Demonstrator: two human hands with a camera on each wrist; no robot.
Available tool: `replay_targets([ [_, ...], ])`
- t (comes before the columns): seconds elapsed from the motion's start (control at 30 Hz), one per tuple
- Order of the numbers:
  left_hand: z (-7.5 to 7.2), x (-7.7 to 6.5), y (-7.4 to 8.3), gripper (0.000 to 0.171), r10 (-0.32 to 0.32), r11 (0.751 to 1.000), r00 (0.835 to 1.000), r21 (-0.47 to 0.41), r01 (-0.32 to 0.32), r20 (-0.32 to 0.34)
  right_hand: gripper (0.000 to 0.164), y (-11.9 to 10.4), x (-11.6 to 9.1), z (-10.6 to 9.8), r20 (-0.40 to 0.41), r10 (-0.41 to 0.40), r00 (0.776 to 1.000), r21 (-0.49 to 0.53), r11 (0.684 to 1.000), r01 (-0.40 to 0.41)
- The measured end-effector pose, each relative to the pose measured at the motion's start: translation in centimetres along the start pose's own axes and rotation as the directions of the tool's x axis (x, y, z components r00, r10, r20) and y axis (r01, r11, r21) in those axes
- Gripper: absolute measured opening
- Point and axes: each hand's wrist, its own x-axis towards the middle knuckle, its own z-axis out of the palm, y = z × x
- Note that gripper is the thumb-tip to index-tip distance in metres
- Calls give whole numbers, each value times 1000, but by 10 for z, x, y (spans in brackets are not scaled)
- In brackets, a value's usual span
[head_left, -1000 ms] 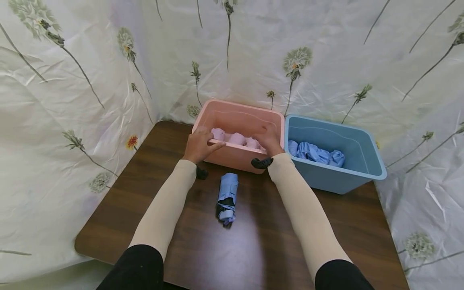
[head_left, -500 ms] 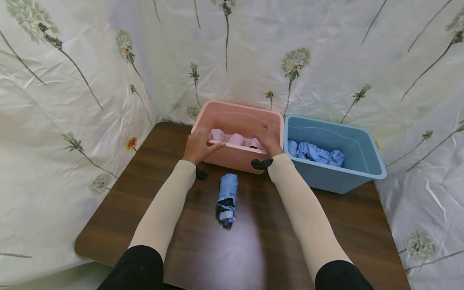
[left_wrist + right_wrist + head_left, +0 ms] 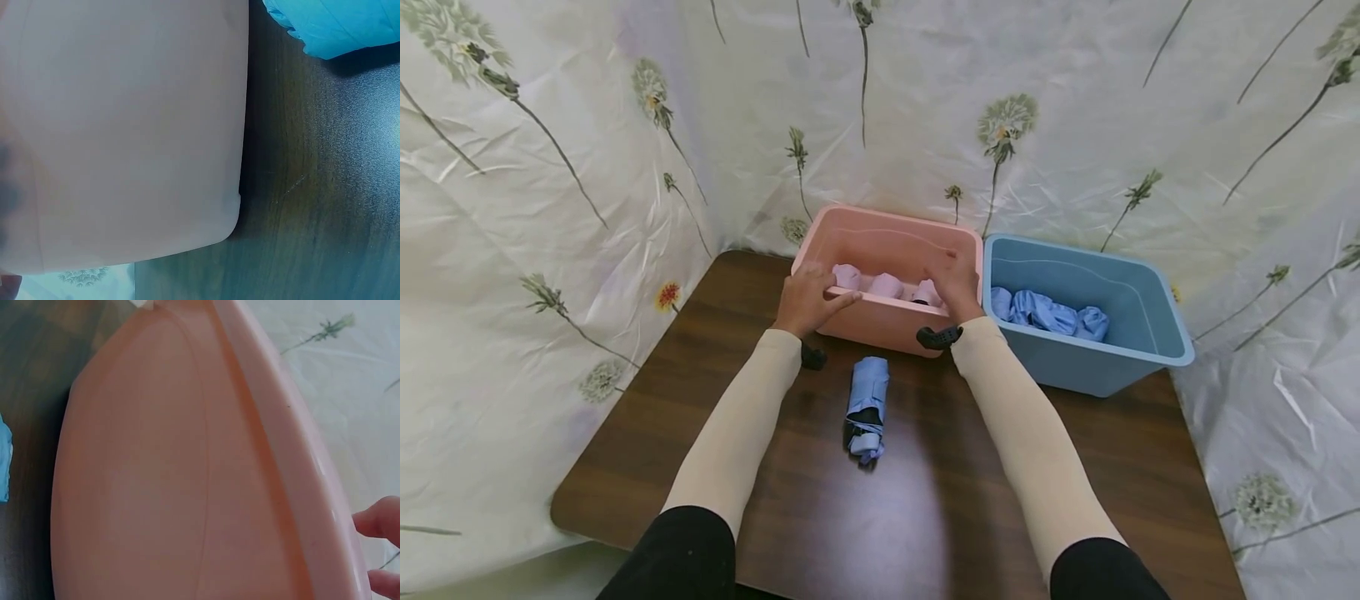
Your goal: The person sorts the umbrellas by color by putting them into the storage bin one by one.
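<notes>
My left hand [image 3: 805, 300] grips the front left corner of a pink plastic bin [image 3: 880, 325], its thumb along the front rim. At the bin's right end, my right hand [image 3: 953, 283] reaches over the front rim with fingers loosely bent. Just left of it lies a rolled pink bundle [image 3: 927, 293] with a dark end. Two more pink bundles [image 3: 886, 286] lie to its left in the bin. In the right wrist view, fingertips [image 3: 378, 519] show beside the rim, apart. A folded blue umbrella [image 3: 868, 400] with black parts lies on the table in front.
A blue bin [image 3: 1090, 367] stands right beside the pink one, with several rolled blue bundles [image 3: 1048, 313] inside. Both stand near the back edge of a dark wooden table [image 3: 700, 350]. A floral curtain [image 3: 910, 108] hangs behind and at both sides.
The pink bundle by my right hand has shifted, and its dark end now shows. My right fingers have drawn slightly away from it. My left hand stays at the bin's corner.
</notes>
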Motion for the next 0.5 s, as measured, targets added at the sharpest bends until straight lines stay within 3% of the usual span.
replay_targets([
  [0.23, 2, -1, 0, 52, 7, 1000, 1000, 3, -7, 6, 71, 4, -1, -3, 3, -34, 999, -34, 999, 34],
  [0.5, 0, 0, 0, 53, 10, 1000, 1000, 9, -10, -12, 61, -4, -12, -9, -22, -142, 990, -19, 990, 141],
])
